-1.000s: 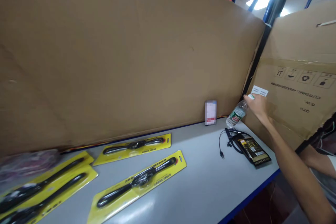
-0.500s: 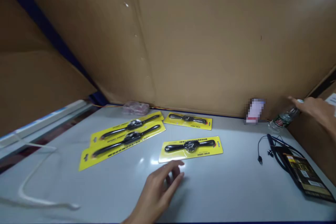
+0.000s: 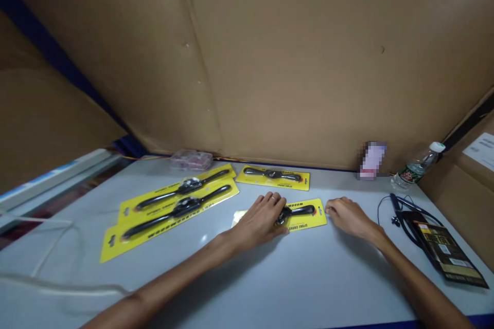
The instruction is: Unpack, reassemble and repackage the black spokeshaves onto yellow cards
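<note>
A spokeshave in a yellow blister pack [image 3: 303, 211] lies on the grey table, its printing upside down to me. My left hand [image 3: 262, 218] lies over the pack's left half, fingers bent round the tool's middle, hiding that part. Just off the pack's right end is my right hand [image 3: 349, 218], its fingers curled in and nothing visible in them. Behind lies another packed spokeshave [image 3: 272, 177]. Two longer packs, a rear one [image 3: 183, 185] and a front one [image 3: 177, 213], lie slanted and overlapping to the left.
At the back right stand a phone [image 3: 372, 161] and a water bottle [image 3: 415, 169]. A neckband earphone [image 3: 407, 229] and a dark packet [image 3: 447, 254] lie at the right. A clear plastic box [image 3: 191, 160] sits against the cardboard wall [image 3: 289, 61]. White cable [image 3: 57, 280] crosses the left.
My left hand has moved forward onto the nearer spokeshave pack. My right hand has come from the bottle to the pack's right end. The view has shifted slightly.
</note>
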`<action>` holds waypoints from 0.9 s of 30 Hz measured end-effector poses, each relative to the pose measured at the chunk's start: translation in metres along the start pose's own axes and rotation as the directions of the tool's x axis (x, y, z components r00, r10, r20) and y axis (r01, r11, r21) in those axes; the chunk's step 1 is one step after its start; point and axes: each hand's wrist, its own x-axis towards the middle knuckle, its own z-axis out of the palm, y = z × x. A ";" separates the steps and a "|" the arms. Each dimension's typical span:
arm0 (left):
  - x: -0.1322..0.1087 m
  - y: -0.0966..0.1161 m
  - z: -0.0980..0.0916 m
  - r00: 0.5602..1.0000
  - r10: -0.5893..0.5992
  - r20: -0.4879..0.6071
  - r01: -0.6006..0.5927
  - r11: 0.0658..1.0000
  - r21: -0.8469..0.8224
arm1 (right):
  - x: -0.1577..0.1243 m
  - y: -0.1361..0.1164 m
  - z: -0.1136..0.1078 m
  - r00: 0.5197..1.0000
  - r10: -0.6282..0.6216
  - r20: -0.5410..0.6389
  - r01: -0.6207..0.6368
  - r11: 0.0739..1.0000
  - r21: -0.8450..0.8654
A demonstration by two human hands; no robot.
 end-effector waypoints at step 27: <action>-0.021 -0.012 0.016 0.980 0.074 -0.187 -0.092 0.992 -0.087 | 0.009 0.011 0.037 0.981 0.184 0.060 -0.099 0.214 0.972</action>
